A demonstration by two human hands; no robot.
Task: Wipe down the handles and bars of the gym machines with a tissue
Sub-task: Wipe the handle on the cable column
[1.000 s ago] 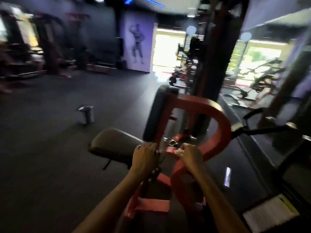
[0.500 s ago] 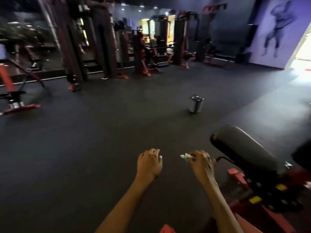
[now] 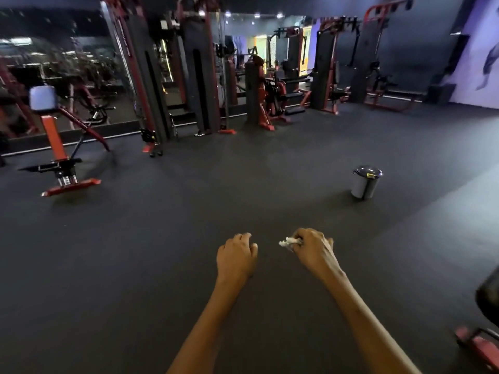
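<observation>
My right hand (image 3: 313,248) grips a crumpled white tissue (image 3: 288,242), which sticks out to the left of my fingers. My left hand (image 3: 237,256) hangs beside it with loosely curled fingers and holds nothing. Both hands are out over the dark rubber floor, touching no machine. A red and black bench machine (image 3: 58,147) stands at the left. A row of red and black cable and weight machines (image 3: 259,95) lines the far wall. The edge of the red machine (image 3: 483,338) with a black pad shows at the bottom right corner.
A small grey pedal bin (image 3: 366,182) stands on the floor ahead to the right. Mirrors (image 3: 67,76) cover the wall at the far left. A wide stretch of dark floor (image 3: 189,211) lies between me and the machines.
The view has swung left, away from the red machine my hands were on a second ago. Both hands have come off its frame; the tissue stays in my right hand.
</observation>
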